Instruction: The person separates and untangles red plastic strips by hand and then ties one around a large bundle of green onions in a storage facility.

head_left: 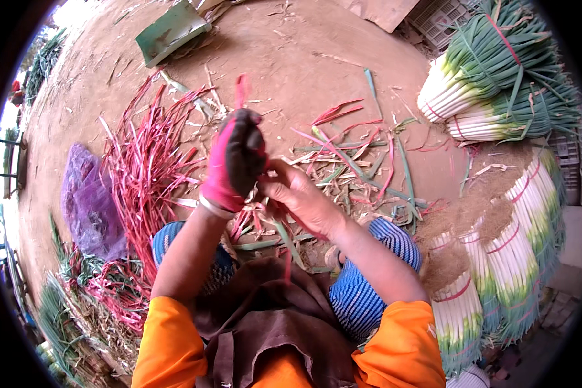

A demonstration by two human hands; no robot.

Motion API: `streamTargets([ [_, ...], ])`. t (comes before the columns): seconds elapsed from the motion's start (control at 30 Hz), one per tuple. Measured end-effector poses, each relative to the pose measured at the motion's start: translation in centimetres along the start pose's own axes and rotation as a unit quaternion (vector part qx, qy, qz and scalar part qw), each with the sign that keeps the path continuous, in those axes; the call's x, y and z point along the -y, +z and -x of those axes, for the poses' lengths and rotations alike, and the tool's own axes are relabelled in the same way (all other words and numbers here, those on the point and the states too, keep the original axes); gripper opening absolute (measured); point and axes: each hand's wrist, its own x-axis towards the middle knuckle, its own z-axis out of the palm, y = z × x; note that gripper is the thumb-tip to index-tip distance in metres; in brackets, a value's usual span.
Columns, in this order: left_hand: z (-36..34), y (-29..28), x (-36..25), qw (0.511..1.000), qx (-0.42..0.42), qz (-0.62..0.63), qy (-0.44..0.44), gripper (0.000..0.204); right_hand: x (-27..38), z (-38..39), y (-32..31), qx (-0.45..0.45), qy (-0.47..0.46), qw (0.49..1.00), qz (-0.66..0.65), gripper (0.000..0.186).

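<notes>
My left hand (234, 158), in a pink and black glove, is closed in front of me. A red plastic strip (241, 90) sticks up from the top of its fist. Bare, my right hand (304, 199) meets the glove's side with its fingers pinched together. Red strip also shows below my right palm and trails down toward the brown apron (271, 323). The exact grip of the right fingertips is partly hidden by the glove.
A heap of red plastic strips (152, 155) lies left beside a purple bag (90, 200). Leaf scraps (349, 158) litter the ground ahead. Tied spring onion bundles (485, 71) are stacked far right, with more bundles (511, 252) at near right. A green bent sheet (171, 32) lies farther off.
</notes>
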Motion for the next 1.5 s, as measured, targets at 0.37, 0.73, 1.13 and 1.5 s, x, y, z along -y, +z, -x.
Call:
streamTargets([
  [0.37, -0.1, -6.6, -5.5, 0.986, 0.085, 0.138, -0.031, 0.024, -1.1, 0.7, -6.9, 0.045, -0.095, 0.917, 0.385, 0.031],
  [0.73, -0.5, -10.8, -8.1, 0.984, -0.144, -0.092, 0.046, 0.017, -8.9, 9.7, -36.0, -0.330, 0.173, 0.721, 0.584, 0.016],
  [1.13, -2.3, -9.7, -1.8, 0.970, -0.171, -0.162, -0.061, 0.020, -16.9, 12.3, -41.9, -0.285, 0.254, 0.612, 0.693, 0.019],
  [1.5, -1.6, -6.4, -0.8, 0.961, -0.094, -0.227, -0.130, 0.027, -2.7, 8.6, -35.9, -0.506, -0.178, 0.643, 0.547, 0.016],
])
